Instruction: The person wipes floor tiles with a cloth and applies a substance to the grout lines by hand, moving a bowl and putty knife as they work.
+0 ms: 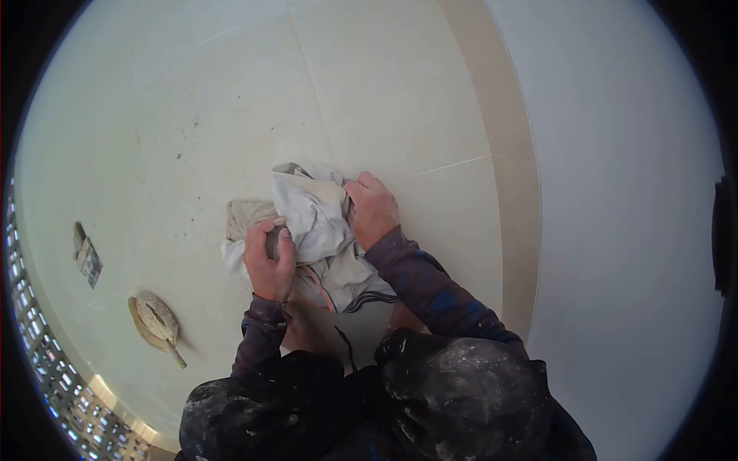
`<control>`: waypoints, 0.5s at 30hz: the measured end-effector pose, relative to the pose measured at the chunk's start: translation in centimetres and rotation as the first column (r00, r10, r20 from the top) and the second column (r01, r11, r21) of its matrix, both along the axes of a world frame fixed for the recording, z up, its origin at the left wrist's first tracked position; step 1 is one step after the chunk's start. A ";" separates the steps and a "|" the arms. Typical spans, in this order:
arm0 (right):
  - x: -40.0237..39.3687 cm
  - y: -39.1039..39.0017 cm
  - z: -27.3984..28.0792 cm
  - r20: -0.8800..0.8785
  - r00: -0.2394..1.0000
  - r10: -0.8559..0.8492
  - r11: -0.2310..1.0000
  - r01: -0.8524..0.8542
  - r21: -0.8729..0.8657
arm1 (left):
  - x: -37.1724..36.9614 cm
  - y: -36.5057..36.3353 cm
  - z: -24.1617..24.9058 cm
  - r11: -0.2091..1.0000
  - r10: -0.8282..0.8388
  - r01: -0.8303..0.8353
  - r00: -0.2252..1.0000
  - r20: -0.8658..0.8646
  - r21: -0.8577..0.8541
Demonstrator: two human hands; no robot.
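Note:
A crumpled whitish cloth [311,219], which looks like an old garment, lies bunched on the tiled floor in front of my feet. It has beige folds, and dark and orange stripes run along its lower edge. My right hand [373,209] is closed on the cloth's right side. On the left side my left hand [269,261] has its fingers and thumb curled round a greyish-beige fold of it. Part of the cloth is hidden under both hands.
Left of me lie a putty knife [89,263] and a round, plaster-crusted container [154,319] with a green-ended handle [179,359] sticking out. Small crumbs dot the floor tiles [384,92]. A beige border strip [507,177] meets the pale wall [615,230]; a perforated screen [54,384] stands at lower left.

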State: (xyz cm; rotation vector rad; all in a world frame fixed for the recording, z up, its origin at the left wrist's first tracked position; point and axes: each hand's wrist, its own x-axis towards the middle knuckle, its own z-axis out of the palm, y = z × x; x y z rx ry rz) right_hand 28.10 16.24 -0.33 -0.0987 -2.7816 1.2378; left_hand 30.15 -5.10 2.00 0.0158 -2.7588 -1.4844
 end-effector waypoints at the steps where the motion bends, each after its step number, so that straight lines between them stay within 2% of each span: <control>1: 0.3 0.2 -0.1 0.030 1.000 -0.008 1.000 0.008 -0.018 | 0.0 -0.4 0.0 1.000 -0.003 0.003 1.000 -0.015 0.004; 3: 0.3 1.7 -0.2 0.041 0.999 -0.018 0.999 0.020 -0.036 | -0.1 -1.8 -0.4 0.997 0.071 -0.071 0.997 0.041 0.003; 5: 0.5 4.6 0.0 0.106 0.979 -0.173 0.982 0.180 -0.054 | -0.5 -2.5 0.1 0.995 0.087 -0.089 0.993 0.075 0.033; 6: 0.6 4.3 -0.4 0.129 0.978 -0.164 0.983 0.172 -0.058 | 0.2 -3.0 0.4 0.992 0.103 -0.112 0.986 0.130 0.065; 8: 0.4 4.6 -0.5 0.026 0.989 -0.147 0.989 0.148 -0.030 | 1.1 -3.5 0.0 0.990 0.101 -0.113 0.985 0.143 0.080; 10: 0.7 1.5 -0.9 0.087 0.995 -0.053 0.998 0.056 -0.033 | 0.6 -3.4 -0.5 0.989 0.083 -0.097 0.989 0.124 0.110; 12: 0.8 -1.7 -0.2 0.095 0.994 0.050 0.999 -0.050 -0.009 | 0.7 -3.2 -0.9 0.992 0.122 -0.122 0.992 -0.001 -0.015; 13: 1.6 -3.8 -0.5 0.150 0.982 0.113 0.994 -0.113 -0.006 | 0.9 -3.1 -1.0 0.992 0.123 -0.123 0.992 -0.008 -0.016; 15: 3.5 -6.2 -0.7 0.198 0.962 0.188 0.982 -0.189 -0.016 | 1.5 -3.5 -1.2 0.976 0.216 -0.216 0.976 -0.019 0.002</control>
